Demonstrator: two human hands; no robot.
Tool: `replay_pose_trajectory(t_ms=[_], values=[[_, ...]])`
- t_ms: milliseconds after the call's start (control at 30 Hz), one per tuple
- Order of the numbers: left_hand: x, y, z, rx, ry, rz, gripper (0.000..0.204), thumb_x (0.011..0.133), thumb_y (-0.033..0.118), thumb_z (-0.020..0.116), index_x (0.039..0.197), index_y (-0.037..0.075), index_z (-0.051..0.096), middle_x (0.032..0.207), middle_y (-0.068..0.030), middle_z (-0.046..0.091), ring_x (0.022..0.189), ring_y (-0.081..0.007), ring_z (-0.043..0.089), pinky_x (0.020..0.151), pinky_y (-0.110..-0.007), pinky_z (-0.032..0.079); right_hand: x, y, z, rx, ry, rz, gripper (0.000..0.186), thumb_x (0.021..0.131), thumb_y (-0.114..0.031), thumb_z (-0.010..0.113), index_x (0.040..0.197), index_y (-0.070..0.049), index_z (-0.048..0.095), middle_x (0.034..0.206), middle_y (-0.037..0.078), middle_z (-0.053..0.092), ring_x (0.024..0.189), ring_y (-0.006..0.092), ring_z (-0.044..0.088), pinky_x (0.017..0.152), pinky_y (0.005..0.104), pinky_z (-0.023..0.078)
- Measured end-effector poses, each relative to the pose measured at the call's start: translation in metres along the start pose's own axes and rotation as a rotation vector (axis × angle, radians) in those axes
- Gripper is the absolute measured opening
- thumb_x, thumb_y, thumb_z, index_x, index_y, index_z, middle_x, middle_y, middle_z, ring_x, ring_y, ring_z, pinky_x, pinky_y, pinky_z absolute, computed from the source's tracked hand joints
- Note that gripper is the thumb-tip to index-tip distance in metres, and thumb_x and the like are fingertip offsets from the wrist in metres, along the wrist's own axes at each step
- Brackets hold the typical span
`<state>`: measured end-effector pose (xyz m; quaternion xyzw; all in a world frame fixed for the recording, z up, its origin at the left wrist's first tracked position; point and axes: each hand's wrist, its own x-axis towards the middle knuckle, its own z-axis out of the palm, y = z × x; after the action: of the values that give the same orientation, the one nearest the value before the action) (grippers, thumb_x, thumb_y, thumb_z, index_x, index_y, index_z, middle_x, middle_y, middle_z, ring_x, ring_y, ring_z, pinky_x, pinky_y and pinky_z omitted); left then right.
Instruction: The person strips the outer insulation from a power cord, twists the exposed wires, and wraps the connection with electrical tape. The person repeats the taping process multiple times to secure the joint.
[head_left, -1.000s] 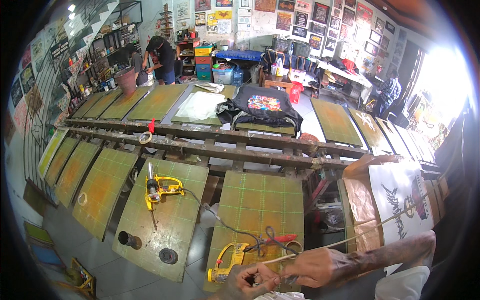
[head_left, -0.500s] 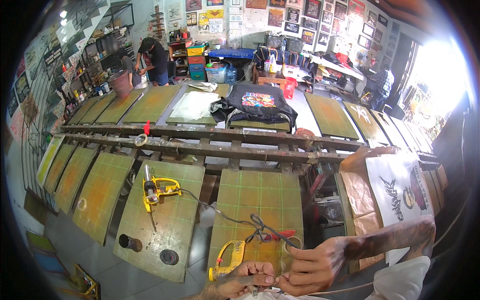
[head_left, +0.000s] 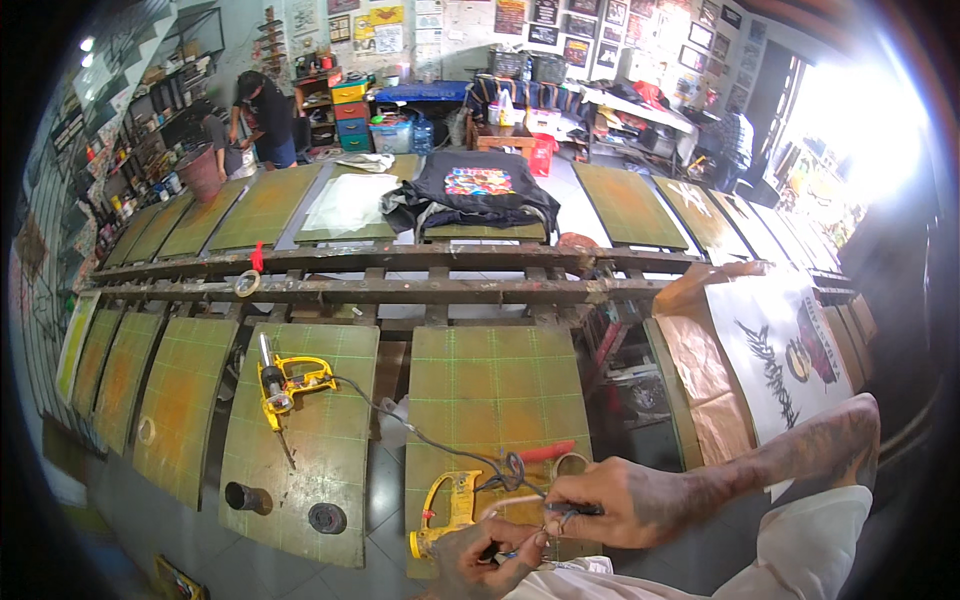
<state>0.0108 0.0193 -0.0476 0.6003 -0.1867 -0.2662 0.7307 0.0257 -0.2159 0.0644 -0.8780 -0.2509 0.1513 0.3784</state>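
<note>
My right hand [head_left: 625, 503] is closed, with the dark end of a cord between thumb and fingers. My left hand [head_left: 485, 560] is beside it, pinching what looks like a thin wire; the fingertips are partly blurred. The dark power cord [head_left: 425, 436] runs back, through a loose knot, to an opened yellow heat gun [head_left: 285, 385] with a bare metal barrel on the board to the left. Next to my left hand lies a yellow casing half [head_left: 450, 505] with a handle loop. A red rod-like piece [head_left: 548, 451] and a tape roll [head_left: 572, 464] lie beyond my hands.
A black tube [head_left: 245, 497] and a black ring-shaped part [head_left: 327, 518] stand on the left board. Brown paper [head_left: 690, 370] and a printed white sheet [head_left: 775, 350] are at right. Metal rails [head_left: 450, 290] cross behind. Two people [head_left: 265, 120] stand at far left.
The view has shifted, so the scene sits further left. My hands have moved slightly apart from their earlier fingertip pinch, and the dark cord end now shows in my right fingers.
</note>
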Motion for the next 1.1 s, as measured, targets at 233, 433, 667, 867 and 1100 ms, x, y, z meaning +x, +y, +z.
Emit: replay_pose_trajectory(t_ms=[233,433,667,867,1100], values=[[0.006,0.015,0.003,0.626,-0.037,0.307,0.02,0.095,0.008,0.076,0.114,0.004,0.073,0.087,-0.0007,0.074,0.063,-0.0117,0.066,0.053,-0.025,0.048,0.004,-0.011,-0.013,0.458,-0.247,0.606,0.029,0.104,-0.031,0.067,0.109,-0.002,0.065,0.069,0.0,0.058,0.065,0.0082,0.053,0.06,0.031,0.042],[0.008,0.005,0.011,0.325,0.157,0.397,0.007,0.097,0.007,0.076,0.093,0.006,0.07,0.075,0.0005,0.069,0.06,-0.0042,0.057,0.05,-0.022,0.041,0.0,0.001,-0.01,0.265,-0.153,0.301,0.029,0.096,-0.023,0.069,0.108,0.003,0.066,0.072,0.017,0.066,0.068,0.0273,0.068,0.064,0.0409,0.049],[0.003,-0.005,0.018,0.174,0.158,0.334,0.013,0.098,0.01,0.076,0.09,0.006,0.067,0.078,-0.0006,0.069,0.061,-0.0041,0.055,0.051,-0.021,0.04,0.002,-0.004,-0.01,0.261,-0.165,0.206,0.023,0.097,-0.019,0.065,0.1,0.003,0.06,0.075,0.022,0.064,0.076,0.0413,0.069,0.07,0.0496,0.05],[0.003,0.012,0.018,0.298,0.129,0.344,0.011,0.098,0.012,0.076,0.096,0.004,0.069,0.081,-0.0042,0.071,0.063,-0.0058,0.059,0.052,-0.022,0.044,0.001,0.002,-0.01,0.249,-0.169,0.157,0.022,0.095,-0.018,0.064,0.1,0.003,0.059,0.078,0.021,0.065,0.077,0.0418,0.069,0.07,0.0509,0.049],[-0.001,-0.016,0.01,0.249,0.19,0.291,0.013,0.095,0.01,0.078,0.095,0.003,0.067,0.083,-0.0057,0.071,0.073,-0.0073,0.064,0.061,-0.022,0.049,0.007,0.001,-0.016,0.313,-0.187,0.164,0.02,0.097,-0.02,0.064,0.102,-0.001,0.063,0.08,0.019,0.067,0.075,0.0326,0.069,0.067,0.0442,0.051]])
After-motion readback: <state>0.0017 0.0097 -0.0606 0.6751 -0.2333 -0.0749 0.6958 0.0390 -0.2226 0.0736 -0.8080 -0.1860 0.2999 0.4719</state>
